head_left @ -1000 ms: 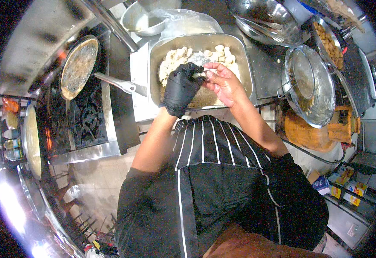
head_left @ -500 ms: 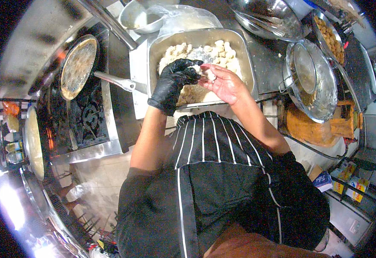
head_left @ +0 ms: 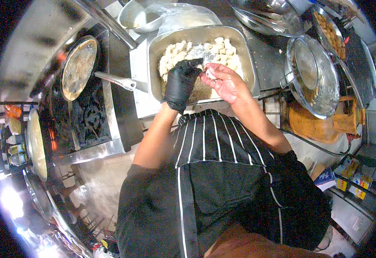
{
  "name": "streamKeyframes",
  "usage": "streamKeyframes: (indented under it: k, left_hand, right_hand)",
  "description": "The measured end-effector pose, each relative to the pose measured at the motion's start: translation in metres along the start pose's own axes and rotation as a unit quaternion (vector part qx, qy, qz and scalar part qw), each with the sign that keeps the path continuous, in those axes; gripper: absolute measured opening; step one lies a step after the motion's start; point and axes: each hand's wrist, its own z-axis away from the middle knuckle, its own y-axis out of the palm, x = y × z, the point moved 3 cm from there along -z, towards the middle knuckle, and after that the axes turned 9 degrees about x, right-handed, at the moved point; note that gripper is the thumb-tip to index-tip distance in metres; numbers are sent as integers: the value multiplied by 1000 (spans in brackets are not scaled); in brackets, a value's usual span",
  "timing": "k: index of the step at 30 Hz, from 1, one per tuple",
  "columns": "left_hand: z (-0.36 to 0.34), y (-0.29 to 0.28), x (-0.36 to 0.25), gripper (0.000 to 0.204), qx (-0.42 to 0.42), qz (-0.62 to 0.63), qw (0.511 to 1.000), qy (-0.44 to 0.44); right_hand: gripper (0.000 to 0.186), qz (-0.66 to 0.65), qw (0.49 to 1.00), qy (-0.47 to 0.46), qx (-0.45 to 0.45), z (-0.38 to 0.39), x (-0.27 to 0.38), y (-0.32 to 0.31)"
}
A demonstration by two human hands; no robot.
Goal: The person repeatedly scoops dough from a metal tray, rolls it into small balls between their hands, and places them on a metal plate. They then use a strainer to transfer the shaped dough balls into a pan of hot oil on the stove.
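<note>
A metal pan [head_left: 249,56] holds pale, flour-coated food pieces [head_left: 224,50] along its far and side parts, with loose flour between them. My left hand [head_left: 182,81], in a black glove, is over the pan's left half, its fingertips drawn together; whatever they hold is hidden. Just to its right, my bare right hand [head_left: 229,84] is turned partly palm up, fingers curled around a small white floured piece [head_left: 210,75]. Flour clings to the fingers of my right hand. The fingertips of both hands nearly meet.
Left stands a stove burner [head_left: 92,112] with a long-handled frying pan [head_left: 79,69] on it. A plastic bag [head_left: 192,15] and a bowl [head_left: 138,19] lie behind the pan. Right are a metal bowl with a sieve [head_left: 306,71], a mixing bowl [head_left: 269,17] and a tray of browned pieces [head_left: 329,34].
My gloved left hand has shifted slightly right and turned, its fingertips now drawn together. My right hand's fingers have curled in around the white piece, which was between both hands before.
</note>
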Motion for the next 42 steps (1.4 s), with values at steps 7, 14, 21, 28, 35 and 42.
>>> streamKeyframes:
  k: [7,14,21,28,35,42]
  left_hand:
    - [-38,-24,37,23,10,355,923,-148]
    - [-54,-28,41,19,90,348,907,-220]
    - [-80,-7,107,24,154,-280,947,44]
    - [-84,30,134,30,277,-378,882,-45]
    - [-76,17,74,32,209,358,902,-118]
    - [-66,34,48,23,111,502,805,-295]
  right_hand:
    - [21,-7,996,-61,-65,17,28,0]
    - [44,-25,997,-47,-64,38,54,-16]
    - [12,90,984,-92,-121,37,55,5]
    - [19,184,981,-64,-15,35,54,1]
    - [26,23,997,-79,-14,29,52,-3]
    - [13,9,996,-75,-42,19,50,-4]
